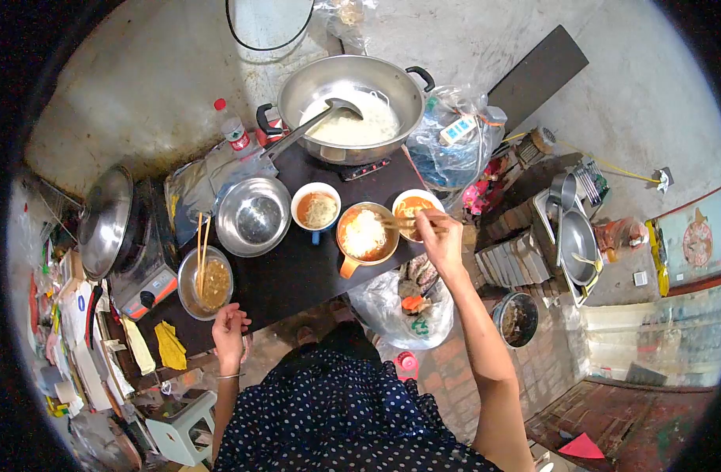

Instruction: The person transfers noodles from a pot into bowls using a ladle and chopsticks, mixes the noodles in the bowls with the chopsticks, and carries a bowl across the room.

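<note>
My right hand (443, 240) is closed around chopsticks (400, 225), whose tips reach over the noodles in an orange-handled cup (347, 265). A white cup (408, 197) with reddish soup and noodles stands just beyond that hand. To the left is a blue-handled cup (316, 236) with red broth and noodles. My left hand (230, 330) hangs at the table's front edge, fingers loosely bent and apart, with nothing seen in it. Nearest to it is a metal bowl (189, 271) of brownish sauce, with a second pair of chopsticks (202, 248) resting in it.
A large wok (297, 82) with whitish noodles and a ladle (346, 108) stands at the back on a cooker. A steel basin (254, 200) sits left of the cups on the dark table (297, 271). A plastic bag (376, 303) hangs below the front edge.
</note>
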The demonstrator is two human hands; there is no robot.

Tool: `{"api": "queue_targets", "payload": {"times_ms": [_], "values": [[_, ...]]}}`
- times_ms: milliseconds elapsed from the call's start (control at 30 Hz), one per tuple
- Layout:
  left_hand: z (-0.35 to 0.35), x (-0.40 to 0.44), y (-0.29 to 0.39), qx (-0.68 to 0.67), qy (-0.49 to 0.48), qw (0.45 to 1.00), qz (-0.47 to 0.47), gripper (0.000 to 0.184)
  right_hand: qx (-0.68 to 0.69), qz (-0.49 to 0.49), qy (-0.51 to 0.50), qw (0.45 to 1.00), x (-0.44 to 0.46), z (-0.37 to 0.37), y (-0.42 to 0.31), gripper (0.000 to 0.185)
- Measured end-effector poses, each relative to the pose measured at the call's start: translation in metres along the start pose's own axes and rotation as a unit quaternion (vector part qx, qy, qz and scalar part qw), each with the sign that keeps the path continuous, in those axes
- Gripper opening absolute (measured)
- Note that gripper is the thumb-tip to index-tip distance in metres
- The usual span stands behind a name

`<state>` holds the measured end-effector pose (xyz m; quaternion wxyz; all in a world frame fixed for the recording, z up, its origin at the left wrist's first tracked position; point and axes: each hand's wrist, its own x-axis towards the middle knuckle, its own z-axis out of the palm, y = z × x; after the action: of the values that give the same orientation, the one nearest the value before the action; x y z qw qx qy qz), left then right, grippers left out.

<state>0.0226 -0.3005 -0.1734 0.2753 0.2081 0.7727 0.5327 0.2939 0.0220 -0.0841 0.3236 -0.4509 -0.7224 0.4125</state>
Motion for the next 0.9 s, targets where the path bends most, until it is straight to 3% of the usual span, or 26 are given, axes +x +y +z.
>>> {"api": "queue_targets", "payload": {"times_ms": [100,133,233,300,333,400,533,600,700,767,833,900], "values": [[0.005,-0.003,0.002,-0.016,-0.005,1.000,-0.014,0.017,-0.050,-0.032,0.065,0.996,0.010,0.024,0.038,0.023],[0.007,-0.003,0.003,-0.008,-0.015,1.000,-0.011,0.017,0.197,0.101,0.014,0.975,0.017,0.038,0.063,0.022],[0.008,-0.003,0.000,-0.002,-0.014,1.000,-0.002,0.017,0.265,0.073,-0.068,0.959,0.019,0.036,0.049,0.022],[0.007,-0.005,-0.003,-0.004,-0.009,1.000,-0.001,0.017,0.252,0.053,-0.119,0.959,0.011,0.023,0.026,0.022],[0.005,-0.005,-0.004,0.004,-0.006,1.000,-0.004,0.017,0.135,-0.029,-0.159,0.977,0.007,0.018,0.017,0.021],[0.005,-0.007,-0.004,0.013,-0.006,1.000,-0.009,0.017,-0.065,-0.162,-0.222,0.959,0.004,0.015,0.016,0.019],[0.007,-0.009,0.005,-0.012,-0.003,1.000,-0.021,0.017,-0.082,-0.238,-0.135,0.958,0.005,0.019,0.018,0.018],[0.007,-0.010,0.004,-0.013,0.001,0.999,-0.032,0.017,-0.028,-0.110,-0.081,0.990,0.003,0.009,0.013,0.019],[0.005,-0.006,-0.006,-0.010,0.000,1.000,-0.011,0.017,-0.018,-0.053,0.051,0.997,0.011,0.011,0.028,0.023],[0.007,-0.005,-0.007,-0.011,-0.009,1.000,0.009,0.017,0.039,-0.008,0.027,0.999,0.011,0.025,0.032,0.023],[0.011,-0.006,0.006,0.001,-0.006,1.000,-0.010,0.017,0.179,0.025,-0.046,0.982,0.016,0.040,0.039,0.022],[0.010,-0.006,0.010,0.013,0.001,0.999,-0.032,0.017,0.149,0.007,-0.081,0.986,0.010,0.034,0.034,0.021]]}}
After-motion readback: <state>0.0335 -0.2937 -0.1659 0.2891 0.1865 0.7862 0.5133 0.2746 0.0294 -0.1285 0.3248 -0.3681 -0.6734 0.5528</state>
